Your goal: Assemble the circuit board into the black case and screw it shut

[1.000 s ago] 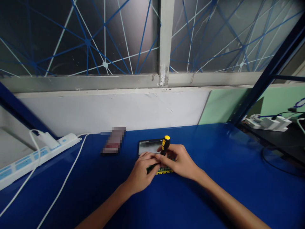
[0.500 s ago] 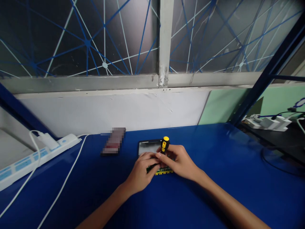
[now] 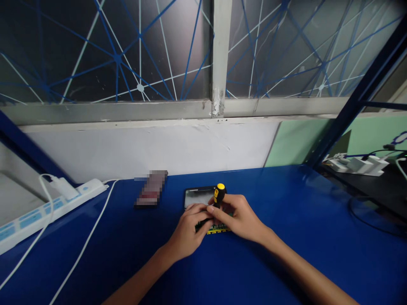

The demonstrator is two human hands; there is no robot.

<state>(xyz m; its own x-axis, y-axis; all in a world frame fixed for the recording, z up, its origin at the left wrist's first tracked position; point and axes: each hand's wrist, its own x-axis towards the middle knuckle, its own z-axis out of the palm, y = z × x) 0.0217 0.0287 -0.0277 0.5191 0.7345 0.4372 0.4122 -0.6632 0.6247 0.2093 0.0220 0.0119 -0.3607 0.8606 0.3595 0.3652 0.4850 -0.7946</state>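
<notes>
My right hand (image 3: 241, 218) is closed round a small screwdriver with a black and yellow handle (image 3: 218, 194), held nearly upright over a green circuit board (image 3: 218, 229) on the blue table. My left hand (image 3: 187, 226) rests on the board's left end with its fingers curled and pressed down on it. The screwdriver's tip is hidden between my fingers. Just behind the board lies a dark phone (image 3: 199, 195) with a shiny screen.
A blurred reddish flat object (image 3: 151, 192) lies left of the phone. A white power strip (image 3: 47, 205) with a plugged charger and white cable (image 3: 82, 250) runs along the left. More chargers and black cables (image 3: 362, 164) sit at the far right beyond a blue post.
The screwdriver's handle has shifted slightly left and leans a little more upright. Both hands stay on the board in nearly the same place.
</notes>
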